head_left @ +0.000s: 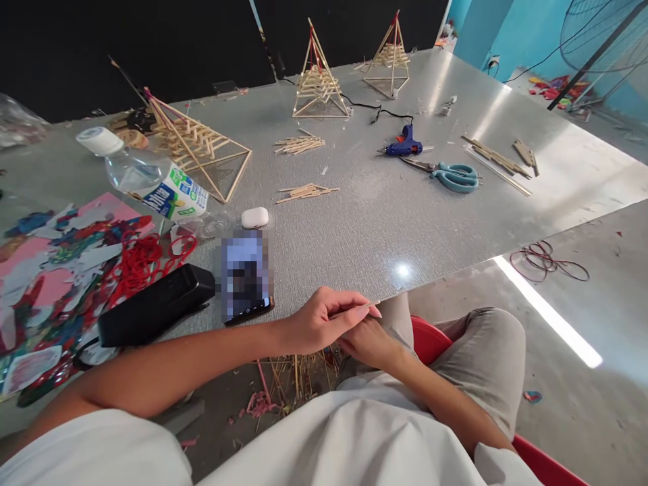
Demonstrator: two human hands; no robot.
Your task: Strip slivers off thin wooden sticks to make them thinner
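At the table's near edge, my left hand [331, 317] is closed, with a thin wooden stick [373, 303] pinched between thumb and fingers. Only the stick's pale tip shows. My right hand [372, 341] rests just under it, touching it; its fingers are mostly hidden behind the left hand. Beyond them on the grey table [349, 236] lie a small pile of wooden sticks [308, 192] and a second pile of sticks [300, 143]. A phone [248, 270] and a white earbud case [254, 217] are left of the hands.
Stick pyramids [318, 88] stand at the back. A blue glue gun [405, 143] and scissors [455, 177] lie right of centre. At left are a water bottle [152, 179], a black case [156, 304] and red cord [139, 260]. Loose sticks [298, 378] lie below the table edge.
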